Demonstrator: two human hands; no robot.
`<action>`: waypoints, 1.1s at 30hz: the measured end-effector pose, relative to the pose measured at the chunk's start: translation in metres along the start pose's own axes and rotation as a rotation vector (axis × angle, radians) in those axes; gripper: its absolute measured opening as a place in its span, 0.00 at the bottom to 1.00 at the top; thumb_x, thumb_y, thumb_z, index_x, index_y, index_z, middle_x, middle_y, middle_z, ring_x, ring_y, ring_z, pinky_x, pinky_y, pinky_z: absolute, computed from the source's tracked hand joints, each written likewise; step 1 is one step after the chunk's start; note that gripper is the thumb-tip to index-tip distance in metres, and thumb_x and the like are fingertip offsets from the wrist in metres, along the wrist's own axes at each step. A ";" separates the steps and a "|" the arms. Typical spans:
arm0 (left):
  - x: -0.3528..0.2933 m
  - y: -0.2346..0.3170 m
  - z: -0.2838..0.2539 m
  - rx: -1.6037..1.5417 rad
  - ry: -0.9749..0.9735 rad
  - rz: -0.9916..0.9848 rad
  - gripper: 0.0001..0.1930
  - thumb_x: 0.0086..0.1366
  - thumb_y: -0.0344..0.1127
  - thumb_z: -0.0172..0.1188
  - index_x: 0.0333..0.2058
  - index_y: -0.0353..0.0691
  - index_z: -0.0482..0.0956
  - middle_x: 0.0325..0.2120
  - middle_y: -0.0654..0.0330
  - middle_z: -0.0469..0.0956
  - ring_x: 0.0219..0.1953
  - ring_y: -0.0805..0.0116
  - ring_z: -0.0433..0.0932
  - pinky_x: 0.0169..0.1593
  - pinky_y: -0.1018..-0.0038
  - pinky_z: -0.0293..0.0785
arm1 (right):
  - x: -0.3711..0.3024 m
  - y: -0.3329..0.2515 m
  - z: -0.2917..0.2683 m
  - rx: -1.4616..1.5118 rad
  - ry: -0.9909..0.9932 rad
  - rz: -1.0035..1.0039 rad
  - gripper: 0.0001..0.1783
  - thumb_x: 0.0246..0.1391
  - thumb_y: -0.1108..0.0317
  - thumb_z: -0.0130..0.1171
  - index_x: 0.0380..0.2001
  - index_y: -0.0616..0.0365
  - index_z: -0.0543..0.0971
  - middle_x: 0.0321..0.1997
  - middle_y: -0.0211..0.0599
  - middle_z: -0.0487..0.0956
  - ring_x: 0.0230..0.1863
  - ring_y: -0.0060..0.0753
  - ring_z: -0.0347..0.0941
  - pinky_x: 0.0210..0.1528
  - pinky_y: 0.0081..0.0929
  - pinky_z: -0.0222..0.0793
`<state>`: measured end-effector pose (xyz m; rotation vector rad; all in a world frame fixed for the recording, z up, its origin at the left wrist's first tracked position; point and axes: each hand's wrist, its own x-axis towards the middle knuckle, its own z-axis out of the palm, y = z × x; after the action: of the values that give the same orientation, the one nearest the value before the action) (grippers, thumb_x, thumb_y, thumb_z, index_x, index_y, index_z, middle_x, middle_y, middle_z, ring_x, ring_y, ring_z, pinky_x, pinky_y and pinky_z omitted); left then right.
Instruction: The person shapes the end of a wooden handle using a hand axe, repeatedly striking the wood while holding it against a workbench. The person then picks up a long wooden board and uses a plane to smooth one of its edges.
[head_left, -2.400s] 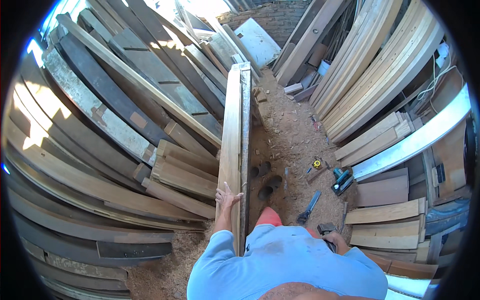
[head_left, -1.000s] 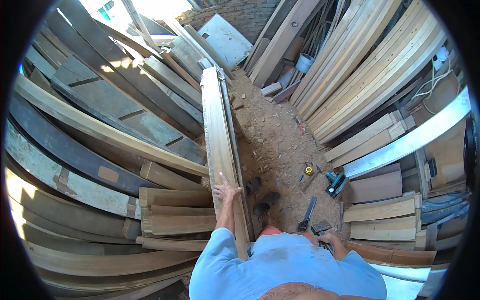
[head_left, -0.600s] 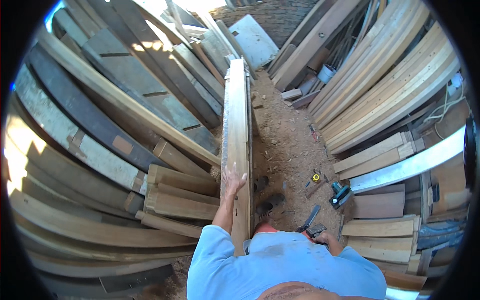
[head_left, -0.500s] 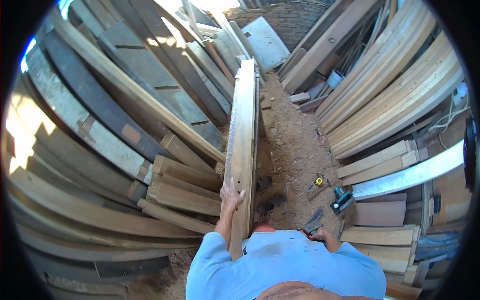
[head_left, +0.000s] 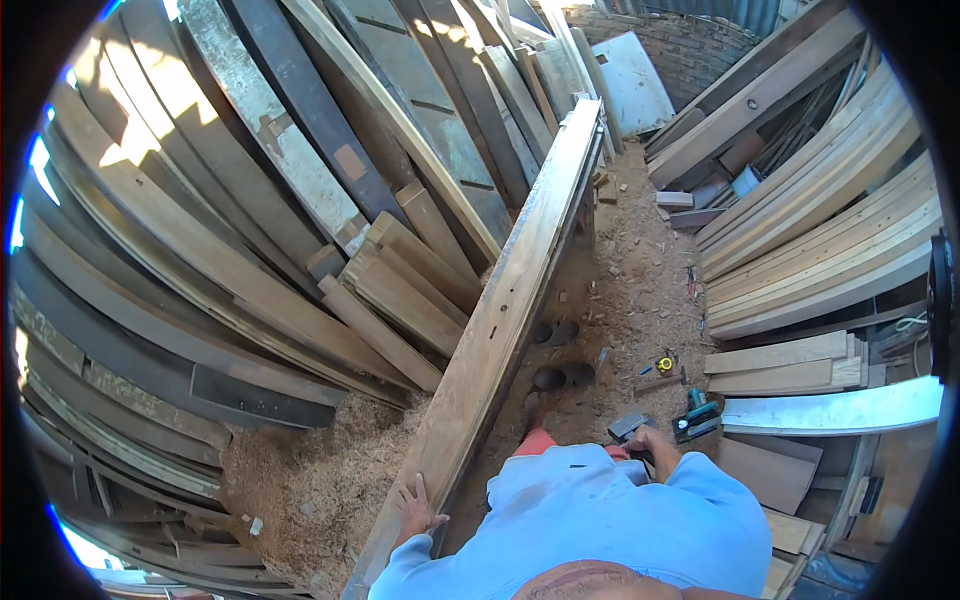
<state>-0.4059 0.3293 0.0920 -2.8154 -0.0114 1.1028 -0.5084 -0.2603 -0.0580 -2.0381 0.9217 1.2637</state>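
A long wooden plank [head_left: 530, 255] runs from the near left up to the far middle, raised above the ground, with a few dark holes in its face. My left hand [head_left: 415, 510] lies on the plank's near part, fingers spread, gripping nothing. On my right, beside my hip, my right hand [head_left: 657, 450] is closed around a tool [head_left: 628, 427] with a grey flat-sided body and some red near my hand. My fingers and shirt cover much of it, so its exact kind is unclear. A teal and black power tool [head_left: 698, 416] sits just right of that hand.
Boards [head_left: 400, 270] lean in stacks along the left. More planks [head_left: 820, 240] are stacked at the right. Wood shavings [head_left: 310, 490] cover the ground. A yellow tape measure [head_left: 664, 365] and red-handled pliers [head_left: 691, 283] lie right of the plank. A white panel [head_left: 632, 85] leans at the back.
My view has turned left, so the plank now slants across it. My left hand has shifted along the plank toward its near end. My right hand still grips the grey tool.
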 end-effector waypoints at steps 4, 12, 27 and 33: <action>0.010 -0.008 0.009 -0.026 -0.025 0.024 0.74 0.43 0.47 0.83 0.74 0.61 0.28 0.69 0.26 0.42 0.71 0.29 0.47 0.71 0.38 0.47 | -0.017 0.034 0.026 -0.029 -0.006 0.030 0.30 0.36 0.50 0.74 0.41 0.58 0.86 0.49 0.43 0.85 0.47 0.39 0.81 0.48 0.38 0.77; 0.046 0.004 0.004 -0.088 0.060 0.185 0.71 0.42 0.46 0.83 0.74 0.69 0.33 0.68 0.33 0.49 0.70 0.32 0.52 0.71 0.45 0.54 | -0.057 0.073 0.061 -0.139 0.041 0.069 0.31 0.37 0.47 0.73 0.41 0.57 0.87 0.51 0.44 0.84 0.48 0.40 0.82 0.50 0.38 0.78; 0.125 0.066 -0.065 -0.356 0.452 0.518 0.48 0.58 0.58 0.65 0.73 0.51 0.53 0.72 0.36 0.45 0.72 0.33 0.49 0.72 0.43 0.47 | -0.072 -0.002 0.234 0.517 0.068 0.022 0.22 0.36 0.59 0.71 0.35 0.62 0.83 0.31 0.45 0.84 0.31 0.38 0.80 0.37 0.39 0.78; 0.150 -0.109 0.014 -0.440 0.233 0.575 0.46 0.58 0.56 0.66 0.68 0.34 0.61 0.63 0.35 0.67 0.66 0.41 0.66 0.70 0.54 0.57 | -0.160 -0.068 0.306 0.223 0.111 -0.012 0.29 0.39 0.53 0.69 0.42 0.64 0.84 0.41 0.51 0.85 0.42 0.45 0.83 0.45 0.38 0.78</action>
<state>-0.3014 0.4468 -0.0072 -3.4487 0.6982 0.9322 -0.6661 0.0525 -0.0257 -1.9491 1.0500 1.0008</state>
